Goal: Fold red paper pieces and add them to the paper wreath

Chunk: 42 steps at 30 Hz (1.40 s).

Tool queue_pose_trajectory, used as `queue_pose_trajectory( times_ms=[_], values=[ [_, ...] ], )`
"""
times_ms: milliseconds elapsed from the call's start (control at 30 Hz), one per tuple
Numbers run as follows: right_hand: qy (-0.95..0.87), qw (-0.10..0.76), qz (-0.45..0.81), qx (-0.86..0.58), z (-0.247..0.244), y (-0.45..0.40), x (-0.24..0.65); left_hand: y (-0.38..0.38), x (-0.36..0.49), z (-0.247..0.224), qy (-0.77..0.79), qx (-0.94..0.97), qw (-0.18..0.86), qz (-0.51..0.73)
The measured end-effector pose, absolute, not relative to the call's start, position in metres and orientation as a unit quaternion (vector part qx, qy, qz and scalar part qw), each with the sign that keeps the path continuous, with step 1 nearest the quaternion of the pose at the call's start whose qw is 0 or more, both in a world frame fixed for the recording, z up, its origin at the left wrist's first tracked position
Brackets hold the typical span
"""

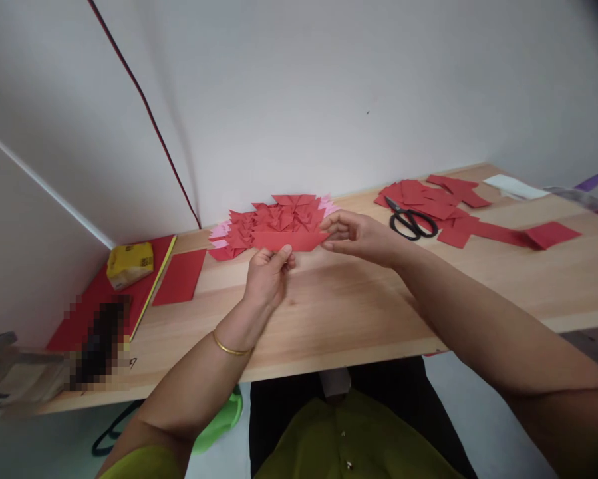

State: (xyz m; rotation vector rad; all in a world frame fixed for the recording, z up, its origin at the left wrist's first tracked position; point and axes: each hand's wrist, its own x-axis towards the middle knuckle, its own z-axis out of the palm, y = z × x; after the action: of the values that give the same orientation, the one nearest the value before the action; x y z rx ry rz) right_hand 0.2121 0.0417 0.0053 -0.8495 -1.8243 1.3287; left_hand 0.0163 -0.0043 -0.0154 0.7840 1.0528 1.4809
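Note:
A folded strip of red paper (291, 241) with slanted ends is held up just above the wooden table. My left hand (271, 269) pinches its lower edge, thumb on the near face. At the strip's right end, my right hand (351, 234) has its curved fingers and thumb around the pointed tip; their exact contact is partly hidden. Right behind the strip lies a heap of folded red paper pieces (291, 211), with pink folded pieces (219, 231) at its sides.
Black-handled scissors (411, 219) lie on loose red paper pieces (428, 198) at the right. A red sheet (179, 276) and a yellow packet (130, 264) are at the left. The wall (299, 100) stands behind the wooden table (328, 326). A dark blurred object (102, 342) lies near the left edge.

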Motion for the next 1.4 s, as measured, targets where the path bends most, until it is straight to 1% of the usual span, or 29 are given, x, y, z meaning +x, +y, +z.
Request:
queue_pose_trajectory(
  times_ms=[67, 133, 200, 267, 333, 500, 600, 667, 767, 900, 967, 1033, 1100, 1167, 1233, 1300, 1400],
  values=[
    [-0.700, 0.373, 0.512, -0.330, 0.003, 0.040, 0.208, -0.006, 0.016, -0.015, 0.461, 0.375, 0.515, 0.618],
    [-0.716, 0.357, 0.510, -0.318, 0.002, 0.037, 0.202, -0.009, 0.018, -0.014, 0.472, 0.437, 0.480, 0.597],
    [-0.745, 0.340, 0.487, -0.304, 0.001, 0.034, 0.197, -0.011, 0.020, -0.014, 0.472, 0.483, 0.467, 0.572],
    [-0.772, 0.338, 0.446, -0.302, 0.001, 0.033, 0.195, -0.013, 0.021, -0.015, 0.461, 0.476, 0.490, 0.567],
    [-0.787, 0.334, 0.422, -0.303, 0.002, 0.034, 0.196, -0.012, 0.022, -0.017, 0.442, 0.428, 0.536, 0.577],
    [-0.789, 0.322, 0.428, -0.303, 0.006, 0.038, 0.204, -0.007, 0.019, -0.018, 0.377, 0.352, 0.637, 0.573],
    [-0.785, 0.319, 0.436, -0.304, 0.006, 0.039, 0.207, -0.008, 0.018, -0.015, 0.357, 0.328, 0.678, 0.552],
    [-0.779, 0.315, 0.448, -0.306, 0.005, 0.039, 0.208, -0.009, 0.017, -0.014, 0.362, 0.326, 0.689, 0.537],
    [-0.773, 0.311, 0.446, -0.328, 0.004, 0.038, 0.206, -0.009, 0.018, -0.016, 0.374, 0.359, 0.660, 0.544],
    [-0.788, 0.322, 0.404, -0.335, 0.004, 0.035, 0.202, -0.008, 0.020, -0.022, 0.380, 0.372, 0.629, 0.567],
    [-0.793, 0.367, 0.357, -0.331, 0.005, 0.033, 0.200, -0.007, 0.020, -0.023, 0.383, 0.355, 0.622, 0.584],
    [-0.795, 0.430, 0.273, -0.329, 0.008, 0.030, 0.199, -0.006, 0.019, -0.022, 0.388, 0.333, 0.616, 0.599],
    [-0.805, 0.463, 0.190, -0.320, 0.010, 0.028, 0.198, -0.005, 0.018, -0.021, 0.392, 0.320, 0.615, 0.605],
    [-0.824, 0.453, 0.139, -0.311, 0.010, 0.027, 0.197, -0.005, 0.019, -0.021, 0.390, 0.323, 0.620, 0.600],
    [-0.835, 0.433, 0.115, -0.321, 0.007, 0.027, 0.196, -0.006, 0.020, -0.020, 0.384, 0.337, 0.621, 0.594],
    [-0.833, 0.423, 0.115, -0.337, 0.003, 0.028, 0.194, -0.008, 0.022, -0.019, 0.386, 0.357, 0.614, 0.589],
    [-0.831, 0.423, 0.154, -0.326, 0.000, 0.029, 0.192, -0.010, 0.025, -0.019, 0.392, 0.388, 0.603, 0.576]
  ],
)
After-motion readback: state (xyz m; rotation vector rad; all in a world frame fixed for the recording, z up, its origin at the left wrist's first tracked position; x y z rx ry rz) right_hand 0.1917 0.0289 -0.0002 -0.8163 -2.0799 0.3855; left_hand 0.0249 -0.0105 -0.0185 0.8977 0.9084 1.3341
